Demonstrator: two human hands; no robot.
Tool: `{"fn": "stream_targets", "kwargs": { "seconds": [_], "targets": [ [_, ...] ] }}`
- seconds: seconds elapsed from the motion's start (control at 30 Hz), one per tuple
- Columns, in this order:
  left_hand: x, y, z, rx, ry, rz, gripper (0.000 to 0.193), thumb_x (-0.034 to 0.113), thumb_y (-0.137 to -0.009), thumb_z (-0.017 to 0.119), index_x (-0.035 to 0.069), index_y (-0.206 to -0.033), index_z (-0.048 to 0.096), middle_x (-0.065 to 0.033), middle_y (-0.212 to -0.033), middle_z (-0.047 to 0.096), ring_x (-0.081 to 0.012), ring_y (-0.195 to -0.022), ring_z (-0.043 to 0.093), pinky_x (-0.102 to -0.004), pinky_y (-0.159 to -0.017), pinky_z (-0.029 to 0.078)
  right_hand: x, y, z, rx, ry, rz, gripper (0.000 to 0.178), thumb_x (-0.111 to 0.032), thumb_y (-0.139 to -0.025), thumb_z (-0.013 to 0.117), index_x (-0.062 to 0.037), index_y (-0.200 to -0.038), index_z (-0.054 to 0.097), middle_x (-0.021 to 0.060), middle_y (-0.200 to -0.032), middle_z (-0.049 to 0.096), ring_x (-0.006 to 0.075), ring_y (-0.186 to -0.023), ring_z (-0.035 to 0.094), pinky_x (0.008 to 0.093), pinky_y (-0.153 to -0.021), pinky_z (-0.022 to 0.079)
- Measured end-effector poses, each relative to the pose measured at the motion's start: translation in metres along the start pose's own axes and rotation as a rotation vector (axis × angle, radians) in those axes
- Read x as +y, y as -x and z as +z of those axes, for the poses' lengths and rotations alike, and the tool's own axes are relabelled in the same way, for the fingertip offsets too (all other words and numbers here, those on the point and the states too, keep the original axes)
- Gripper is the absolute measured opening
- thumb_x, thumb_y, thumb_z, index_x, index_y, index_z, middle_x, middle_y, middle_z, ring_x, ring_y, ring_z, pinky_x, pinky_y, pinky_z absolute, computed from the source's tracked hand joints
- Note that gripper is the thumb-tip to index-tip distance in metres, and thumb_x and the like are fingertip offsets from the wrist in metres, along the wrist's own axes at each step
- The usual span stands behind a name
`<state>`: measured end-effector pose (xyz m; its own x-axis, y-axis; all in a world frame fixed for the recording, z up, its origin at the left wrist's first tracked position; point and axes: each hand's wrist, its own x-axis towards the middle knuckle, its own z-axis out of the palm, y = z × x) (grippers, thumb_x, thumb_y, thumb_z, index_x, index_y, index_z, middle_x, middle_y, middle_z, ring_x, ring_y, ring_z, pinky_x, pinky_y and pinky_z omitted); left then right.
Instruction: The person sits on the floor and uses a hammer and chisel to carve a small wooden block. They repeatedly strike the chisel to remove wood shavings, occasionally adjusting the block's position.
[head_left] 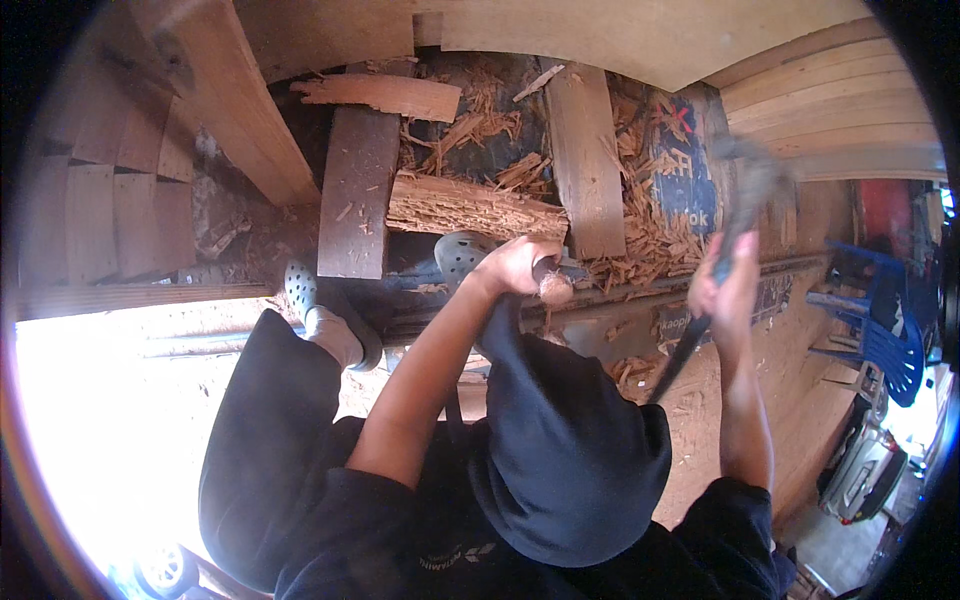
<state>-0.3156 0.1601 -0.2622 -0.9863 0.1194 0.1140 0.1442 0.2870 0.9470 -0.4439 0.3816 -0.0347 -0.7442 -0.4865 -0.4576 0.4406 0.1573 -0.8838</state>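
Gripping a wooden-handled tool [555, 288] whose tip is hidden, a person's left hand [515, 265] sits at the right end of a gouged timber [475, 207], which lies just beyond, its long axis running left to right. The right hand [730, 285], farther from the timber, clasps a hammer [750, 182], its blurred head beyond and right of the tool.

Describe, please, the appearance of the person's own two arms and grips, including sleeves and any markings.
The left sleeve and right sleeve are dark, short and plain where visible. Below them, the left forearm and right forearm are bare. The left grip and right grip are ungloved human hands, the right one somewhat blurred. I see no watch or cable.
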Motion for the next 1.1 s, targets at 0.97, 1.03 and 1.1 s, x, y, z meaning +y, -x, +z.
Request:
{"fn": "stream_targets", "kwargs": {
  "seconds": [0.97,1.03,1.1],
  "targets": [
    [0.007,-0.035,0.021,0.385,0.383,-0.313,0.036,0.004,-0.067,0.065,-0.003,-0.102,0.062,-0.0179,-0.090,0.068,-0.0228,-0.089,0.066,-0.0349,-0.077,0.050,0.071,0.094,-0.021,0.312,1.019,0.182,0.031,-0.032,-0.090,0.059,-0.0015,-0.095,0.060,0.0114,-0.074,0.060,0.0171,-0.064,0.053,0.0327,-0.060,0.043],
    [0.004,-0.038,0.021,0.435,0.367,-0.330,0.036,0.003,-0.066,0.065,-0.002,-0.102,0.062,-0.0172,-0.087,0.068,-0.0209,-0.086,0.066,-0.0339,-0.076,0.050,0.082,0.097,-0.018,0.341,0.848,0.143,0.027,-0.029,-0.089,0.060,-0.0019,-0.095,0.060,0.0080,-0.074,0.059,0.0145,-0.065,0.052,0.0307,-0.059,0.042],
    [0.004,-0.037,0.019,0.460,0.471,-0.279,0.033,0.004,-0.065,0.064,-0.001,-0.097,0.062,-0.0137,-0.080,0.067,-0.0162,-0.075,0.063,-0.0308,-0.071,0.050,0.094,0.097,-0.011,0.362,0.626,0.168,0.024,-0.024,-0.088,0.062,-0.0023,-0.096,0.061,0.0046,-0.075,0.058,0.0118,-0.067,0.051,0.0288,-0.059,0.042]
  ]
}}
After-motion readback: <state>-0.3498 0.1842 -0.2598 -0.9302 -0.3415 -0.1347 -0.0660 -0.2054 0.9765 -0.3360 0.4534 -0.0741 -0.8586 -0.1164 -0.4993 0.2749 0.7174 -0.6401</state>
